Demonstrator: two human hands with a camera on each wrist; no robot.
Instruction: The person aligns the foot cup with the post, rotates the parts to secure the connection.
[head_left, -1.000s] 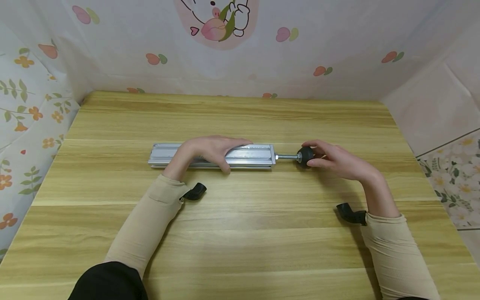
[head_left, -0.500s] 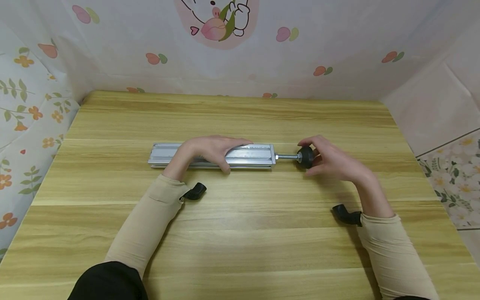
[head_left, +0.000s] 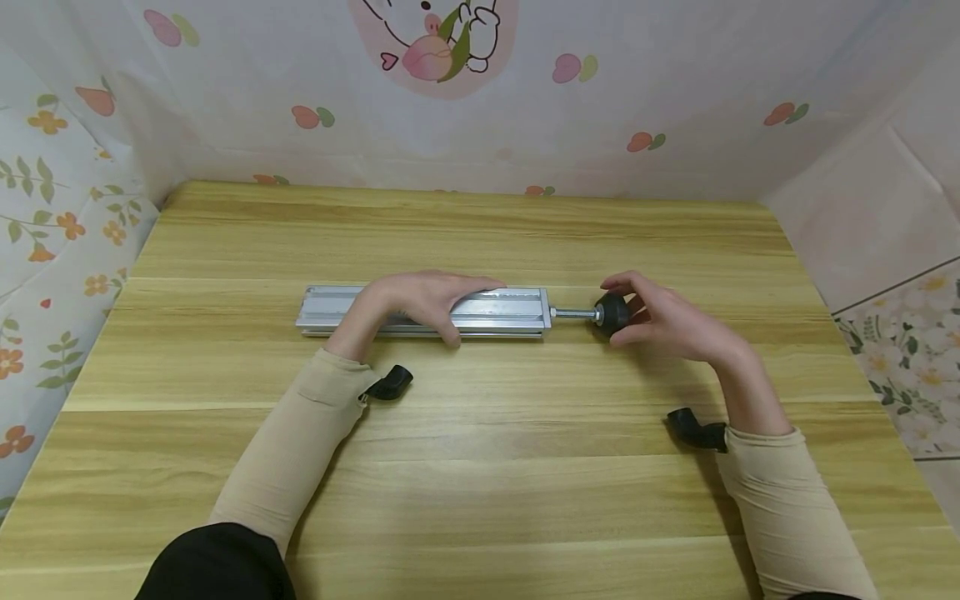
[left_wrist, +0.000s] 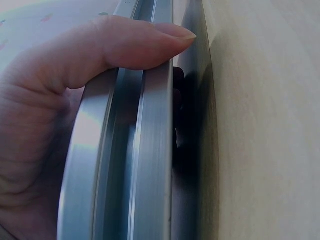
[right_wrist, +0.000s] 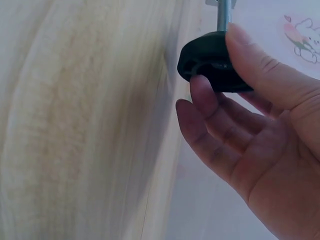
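A silver aluminium profile (head_left: 502, 310) lies lengthwise across the table. My left hand (head_left: 420, 298) grips it from above near its middle, and in the left wrist view the thumb (left_wrist: 135, 45) bends over its grooved side while fingertips show past the far edge. From the profile's right end a threaded rod (head_left: 576, 314) sticks out, tipped with a black levelling foot (head_left: 612, 314). My right hand (head_left: 678, 325) holds this foot between thumb and fingers. In the right wrist view the foot's hollow underside (right_wrist: 215, 72) faces the palm, and the lower fingers curl loosely below it.
The wood-grain table (head_left: 480, 467) reaches back to a white patterned curtain (head_left: 450, 142). Floral sheeting (head_left: 45, 275) hangs along the left side. Black camera mounts (head_left: 390, 383) stick out from both beige sleeves (head_left: 292, 450).
My right hand has shifted slightly, its fingers and thumb changing position around the levelling foot. The left hand and the profile have stayed put.
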